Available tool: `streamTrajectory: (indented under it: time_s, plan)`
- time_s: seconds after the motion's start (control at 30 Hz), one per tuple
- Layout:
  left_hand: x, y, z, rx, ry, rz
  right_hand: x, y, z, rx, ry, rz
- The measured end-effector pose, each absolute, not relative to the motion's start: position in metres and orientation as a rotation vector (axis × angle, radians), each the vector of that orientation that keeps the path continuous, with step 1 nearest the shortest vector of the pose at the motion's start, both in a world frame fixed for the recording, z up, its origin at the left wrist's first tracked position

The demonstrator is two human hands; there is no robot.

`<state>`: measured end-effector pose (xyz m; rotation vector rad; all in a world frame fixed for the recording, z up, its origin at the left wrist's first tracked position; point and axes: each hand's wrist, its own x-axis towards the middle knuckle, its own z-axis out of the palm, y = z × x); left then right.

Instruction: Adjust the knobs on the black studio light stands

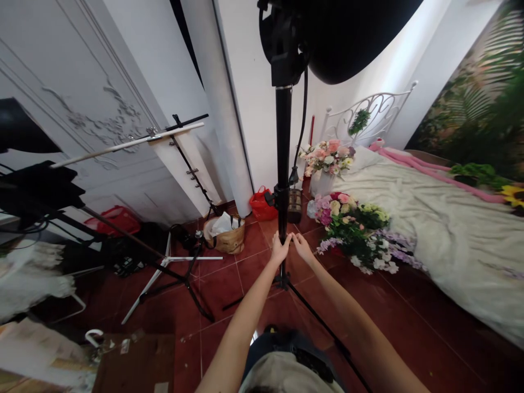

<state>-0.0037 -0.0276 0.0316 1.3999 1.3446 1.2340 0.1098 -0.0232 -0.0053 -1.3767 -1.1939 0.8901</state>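
Lamp (352, 38) looms above the left hand (280, 250) — the nearer, clasped round the upright pole (283, 142) — while the right hand (303, 249) sits just beside, whether touching the pole I cannot tell.

Pole (283, 136) is glossy mtl w/ matt plstc clamp (281, 197), bedspread (450, 229) wrinkled matt cloth.
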Motion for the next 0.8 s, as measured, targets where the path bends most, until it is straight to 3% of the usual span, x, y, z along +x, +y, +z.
streamTrajectory:
  time_s: [0.37, 0.53, 0.8]
  plan:
    - [-0.025, -0.023, 0.035, 1.708, 1.199, 1.17, 0.079, -0.029, 0.028, -1.491, -0.922, 0.865]
    - [-0.025, -0.026, 0.036, 1.655, 1.199, 1.181, 0.051, -0.069, -0.002, -1.488, -0.565, 1.11]
    - [-0.021, -0.03, 0.045, 1.919, 1.545, 0.973, 0.048, -0.203, -0.052, -1.47, -0.293, 1.5]
